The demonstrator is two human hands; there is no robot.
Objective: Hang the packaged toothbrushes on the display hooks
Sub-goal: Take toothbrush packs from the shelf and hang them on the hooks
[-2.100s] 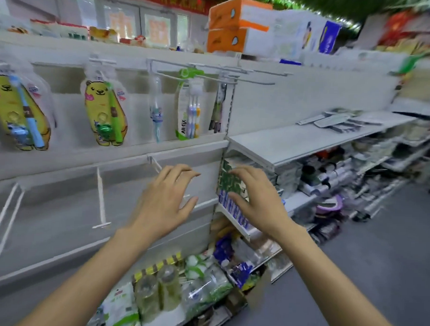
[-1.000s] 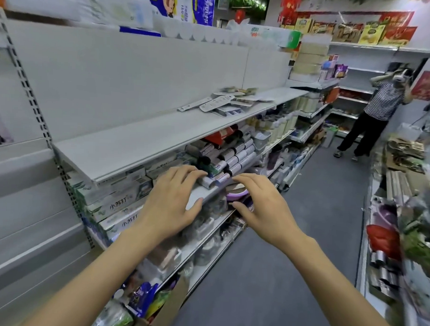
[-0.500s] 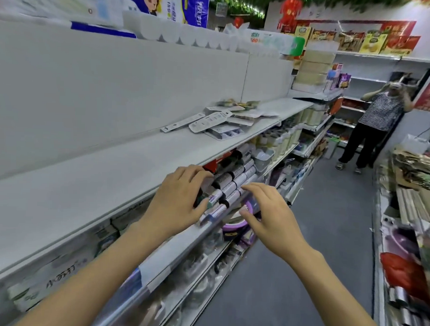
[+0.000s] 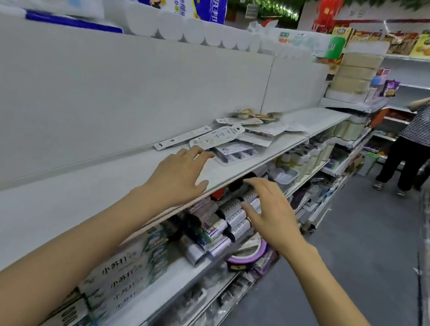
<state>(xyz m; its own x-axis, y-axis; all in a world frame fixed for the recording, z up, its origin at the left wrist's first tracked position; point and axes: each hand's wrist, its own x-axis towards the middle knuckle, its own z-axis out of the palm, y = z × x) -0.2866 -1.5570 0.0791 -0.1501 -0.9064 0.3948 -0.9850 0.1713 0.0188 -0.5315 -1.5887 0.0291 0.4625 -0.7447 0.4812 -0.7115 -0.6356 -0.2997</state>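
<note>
Several packaged toothbrushes (image 4: 224, 136) lie in a loose pile on a white shelf (image 4: 111, 183), flat and overlapping. My left hand (image 4: 179, 173) hovers over the shelf just short of the nearest pack (image 4: 234, 152), fingers relaxed and holding nothing. My right hand (image 4: 268, 208) is lower, in front of the shelf edge, fingers spread and empty. No display hooks are in view.
Dark rolled goods (image 4: 226, 219) and boxed toothpaste (image 4: 122, 271) fill the shelf below. Tissue packs (image 4: 189, 30) line the top. A person in a striped top (image 4: 417, 145) stands down the grey aisle at right.
The view has swung right from the hook panel to the shelf. Both hands have moved forward, the left rising over the shelf toward the toothbrush pile.
</note>
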